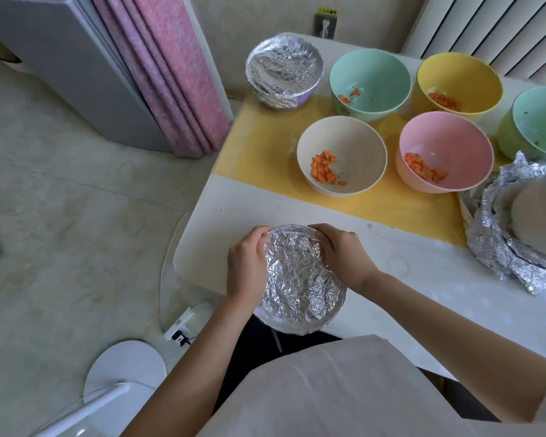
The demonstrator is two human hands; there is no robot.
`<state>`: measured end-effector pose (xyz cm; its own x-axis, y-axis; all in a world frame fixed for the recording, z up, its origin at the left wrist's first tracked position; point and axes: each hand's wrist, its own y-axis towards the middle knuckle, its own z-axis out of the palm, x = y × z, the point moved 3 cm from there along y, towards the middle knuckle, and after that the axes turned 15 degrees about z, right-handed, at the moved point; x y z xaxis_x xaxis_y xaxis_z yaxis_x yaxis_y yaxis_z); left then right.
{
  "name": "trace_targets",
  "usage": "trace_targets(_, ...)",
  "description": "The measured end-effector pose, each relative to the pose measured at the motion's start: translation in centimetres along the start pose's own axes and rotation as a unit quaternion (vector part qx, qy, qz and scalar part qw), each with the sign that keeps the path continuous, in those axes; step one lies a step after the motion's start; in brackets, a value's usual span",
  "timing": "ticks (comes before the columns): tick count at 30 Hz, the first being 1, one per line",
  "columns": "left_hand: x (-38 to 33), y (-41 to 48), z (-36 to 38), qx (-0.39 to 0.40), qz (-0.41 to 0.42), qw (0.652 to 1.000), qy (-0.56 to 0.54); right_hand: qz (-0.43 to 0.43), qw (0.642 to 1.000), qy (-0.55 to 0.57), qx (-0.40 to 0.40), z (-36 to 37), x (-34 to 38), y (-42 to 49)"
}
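Note:
A bowl covered in crinkled foil [300,279] is held at the near edge of the white table [438,279], partly over my lap. My left hand [246,263] grips its left rim, fingers curled over the far edge of the foil. My right hand [344,257] grips the right rim, fingers curled down over the foil. The bowl's contents are hidden by the foil.
On a yellow mat [265,146] stand another foil-covered bowl [284,70], and open mint [370,83], yellow [459,82], cream [341,154] and pink [445,151] bowls holding diced carrot, plus a green bowl [536,121]. Crumpled foil around a plate [511,241] lies right.

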<state>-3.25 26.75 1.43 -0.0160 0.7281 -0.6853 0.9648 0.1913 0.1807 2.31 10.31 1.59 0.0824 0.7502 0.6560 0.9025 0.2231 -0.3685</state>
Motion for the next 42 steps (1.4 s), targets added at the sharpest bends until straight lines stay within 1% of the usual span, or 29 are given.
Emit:
trace_targets(3,0.7,0.2,-1.0,-0.008,-0.007,1.0,-0.001,0.007,1.0,0.009,0.003,0.7,0.8,0.5)
trace_targets(7,2.1,0.5,-2.8,-0.044,-0.046,0.998,-0.008,0.06,0.996,0.056,0.02,2.0,2.6,0.8)
trace_targets(9,2.8,0.9,-3.8,-0.057,-0.058,0.997,-0.006,0.067,0.995,0.069,0.015,2.6,3.2,1.0)
trace_targets(12,3.7,1.7,-5.2,-0.058,-0.053,0.997,0.008,0.062,0.996,0.063,0.006,3.4,4.5,1.6)
trace_targets(17,6.1,3.0,-6.8,-0.061,-0.064,0.996,-0.004,0.062,0.996,0.06,0.008,4.6,7.1,3.2)
trace_targets(20,7.1,4.2,-7.6,-0.062,-0.058,0.996,-0.006,0.083,0.993,0.084,0.006,5.3,8.3,3.7)
trace_targets(26,9.3,7.6,-9.0,-0.11,-0.073,0.991,-0.016,0.136,0.985,0.106,-0.028,5.2,9.4,3.7)
trace_targets(29,10.2,9.4,-8.9,-0.119,-0.071,0.99,-0.027,0.152,0.982,0.108,-0.034,5.3,9.8,3.9)
trace_targets(35,11.1,12.5,-7.7,-0.093,-0.055,0.992,-0.065,0.197,0.977,0.054,-0.069,5.4,9.9,6.2)
trace_targets(38,10.9,14.2,-7.1,-0.052,-0.035,0.992,-0.108,0.217,0.97,0.036,-0.107,4.6,9.3,8.3)
trace_targets(40,11.1,14.7,-6.8,-0.017,-0.039,0.989,-0.143,0.229,0.964,0.03,-0.129,3.9,9.2,9.6)
trace_targets(42,12.1,14.5,-6.4,0.013,-0.031,0.988,-0.152,0.246,0.957,0.025,-0.149,3.3,9.2,10.7)
